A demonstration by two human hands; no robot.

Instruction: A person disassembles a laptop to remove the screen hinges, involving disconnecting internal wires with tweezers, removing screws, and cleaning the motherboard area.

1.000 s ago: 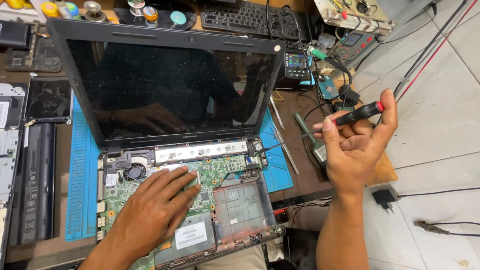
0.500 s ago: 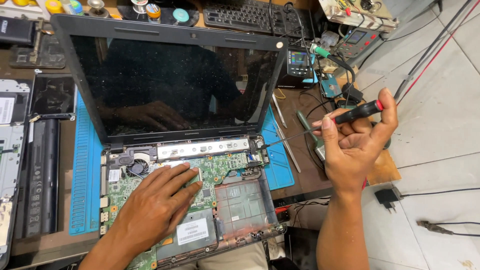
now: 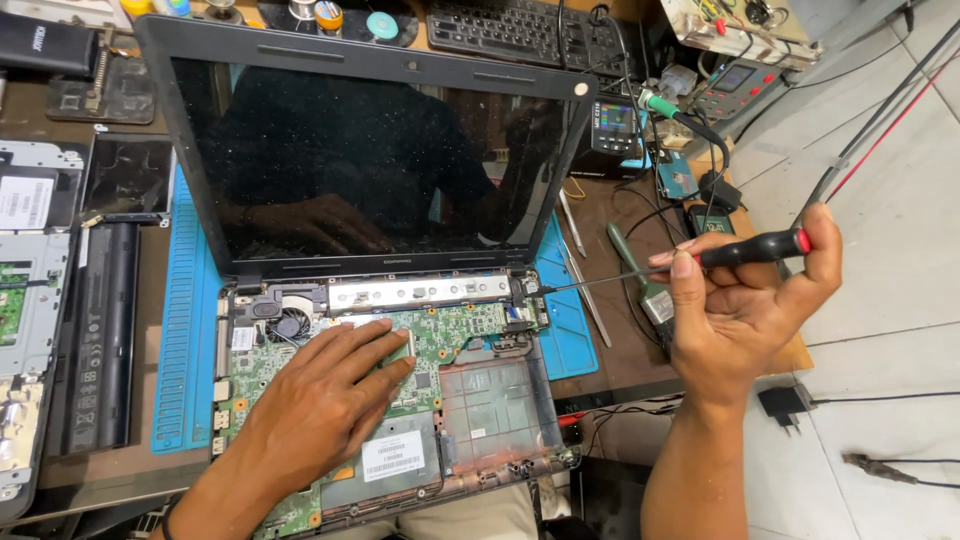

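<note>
Green circuit board lies exposed in the base of an opened laptop, keyboard deck removed, dark screen upright behind it. The left hand rests flat on the board, fingers spread wide and holding nothing; judged, it steadies the chassis against movement. The right hand is closed around a screwdriver with a black grip and red end cap, raised to the right of the machine; the thin shaft points left, its tip close to the right hinge corner, contact not determinable.

The laptop sits on a blue ribbed work mat laid over a brown tabletop. To the left: a long black battery pack and removed casing parts. Behind: a black keyboard, small jars, a meter with lit display and trailing cables. Loose metal tools lie just right of the mat. Pale floor tiles on the right carry a black plug adapter.
</note>
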